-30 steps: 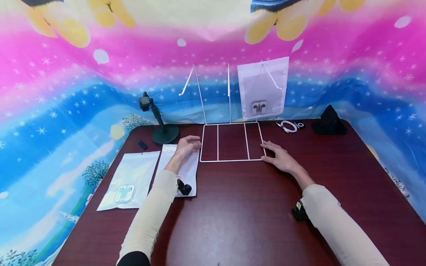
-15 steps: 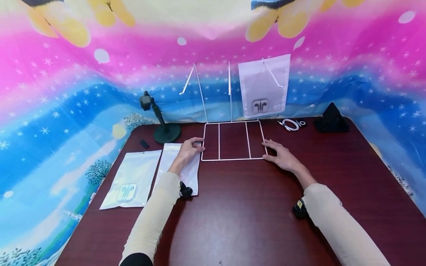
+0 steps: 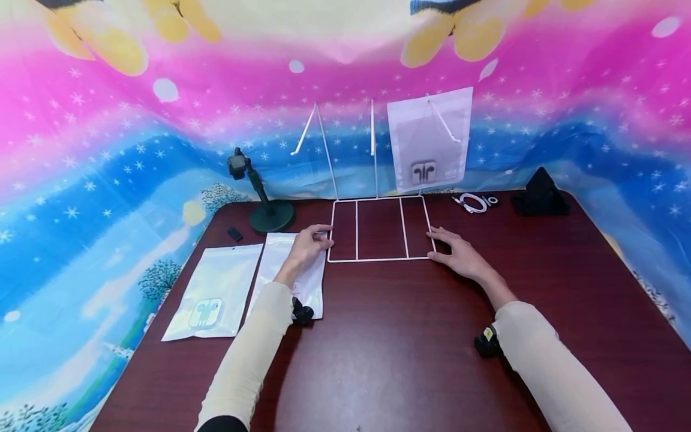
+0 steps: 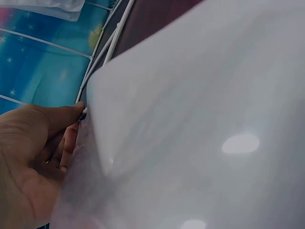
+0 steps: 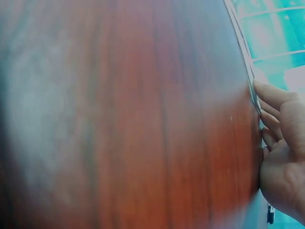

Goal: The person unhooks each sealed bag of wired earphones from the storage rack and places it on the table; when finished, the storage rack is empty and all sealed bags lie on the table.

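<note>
Rack [image 3: 357, 231] sat centre frame, base flat on table [image 3: 378, 360]; left hand [image 3: 305, 247] and right hand [image 3: 457, 254] touched opposite side rails, fingers loose, not wrapped round, probably to steady or square it. One bag [image 3: 407, 141] hung upper right off a hook; outer bag [image 3: 216, 282] and inner bag [image 3: 274, 264] lay left, inner one crowding left rail. Lower centre gave open room; curtain [image 3: 345, 78] tight behind

Rack [image 3: 357, 230] between left hand [image 3: 308, 247] and right hand [image 3: 457, 254]
</note>
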Demonstrator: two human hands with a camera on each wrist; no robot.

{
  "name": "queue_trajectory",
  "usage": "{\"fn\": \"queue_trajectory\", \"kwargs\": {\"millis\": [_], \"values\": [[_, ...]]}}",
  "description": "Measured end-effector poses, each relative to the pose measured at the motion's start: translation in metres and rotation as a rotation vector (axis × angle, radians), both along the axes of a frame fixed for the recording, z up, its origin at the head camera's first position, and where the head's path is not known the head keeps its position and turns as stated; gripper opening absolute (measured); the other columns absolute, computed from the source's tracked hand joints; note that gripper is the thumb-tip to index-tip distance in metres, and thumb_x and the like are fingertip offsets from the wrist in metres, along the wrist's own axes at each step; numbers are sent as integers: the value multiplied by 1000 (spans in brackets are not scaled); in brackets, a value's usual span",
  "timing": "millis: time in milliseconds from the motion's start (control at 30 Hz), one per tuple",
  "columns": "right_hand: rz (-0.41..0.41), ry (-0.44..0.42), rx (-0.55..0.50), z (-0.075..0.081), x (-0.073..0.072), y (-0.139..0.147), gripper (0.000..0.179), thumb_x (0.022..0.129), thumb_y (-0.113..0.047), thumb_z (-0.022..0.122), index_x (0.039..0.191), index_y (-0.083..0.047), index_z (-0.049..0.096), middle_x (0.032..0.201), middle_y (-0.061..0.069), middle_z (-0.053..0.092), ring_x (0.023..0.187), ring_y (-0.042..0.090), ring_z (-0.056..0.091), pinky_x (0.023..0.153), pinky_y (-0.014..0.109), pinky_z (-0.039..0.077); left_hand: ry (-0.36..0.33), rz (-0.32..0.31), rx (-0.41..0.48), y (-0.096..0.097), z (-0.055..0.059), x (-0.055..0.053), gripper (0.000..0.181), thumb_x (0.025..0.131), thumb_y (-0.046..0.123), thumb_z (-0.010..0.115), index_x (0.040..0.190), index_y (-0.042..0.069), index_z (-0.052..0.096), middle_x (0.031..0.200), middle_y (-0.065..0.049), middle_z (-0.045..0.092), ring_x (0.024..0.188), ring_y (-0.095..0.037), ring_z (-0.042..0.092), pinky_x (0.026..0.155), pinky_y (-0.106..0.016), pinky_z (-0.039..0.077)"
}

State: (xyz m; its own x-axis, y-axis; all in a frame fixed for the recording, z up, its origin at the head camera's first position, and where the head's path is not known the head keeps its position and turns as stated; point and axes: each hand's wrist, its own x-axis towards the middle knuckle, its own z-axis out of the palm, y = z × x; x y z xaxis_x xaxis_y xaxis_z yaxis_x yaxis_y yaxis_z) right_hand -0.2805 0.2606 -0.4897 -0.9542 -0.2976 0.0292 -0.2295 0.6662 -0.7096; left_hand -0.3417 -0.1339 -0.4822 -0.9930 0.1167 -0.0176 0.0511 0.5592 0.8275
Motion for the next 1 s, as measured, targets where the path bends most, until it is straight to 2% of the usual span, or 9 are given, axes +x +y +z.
{"fn": "queue_trajectory", "kwargs": {"millis": [200,400,533,767,900,1000], "values": [[11,-54,-31,6,-3,1,61,103,-24,67,156,-2,45,167,23,28,156,44,17,122,63,17,-7,6,-1,-4,-2,3,43,96,11,75,138,13,67,100,-9,65,90,-23,59,78,-29,48],[-20,-137,-174,26,-13,13,59,105,-22,64,157,-3,43,161,24,39,150,44,33,121,59,28,-3,3,-5,-8,-3,3,43,96,11,75,139,14,67,101,-10,66,92,-23,60,77,-27,47],[-77,-110,-240,49,-24,23,59,105,-19,64,157,-1,42,158,26,42,146,44,40,118,57,34,-1,-5,7,-8,-4,2,43,96,11,76,138,14,68,100,-8,65,92,-22,60,76,-27,47],[-203,-38,-341,103,-41,31,62,105,-20,64,160,-7,38,161,19,42,149,36,37,119,53,34,10,-26,20,-7,-5,1,42,96,11,76,137,13,68,99,-8,66,88,-20,60,75,-27,48],[-326,45,-383,134,-50,28,58,104,-20,65,158,-13,44,158,15,48,145,31,43,118,49,36,7,-24,25,-6,-4,1,42,96,13,76,137,15,68,100,-7,65,90,-21,59,78,-29,48],[-427,78,-429,152,-57,25,56,104,-23,66,157,-19,47,157,9,50,143,25,46,117,45,36,11,-25,24,-6,-4,2,42,95,13,77,137,15,68,99,-7,65,90,-21,60,79,-29,48]]}}
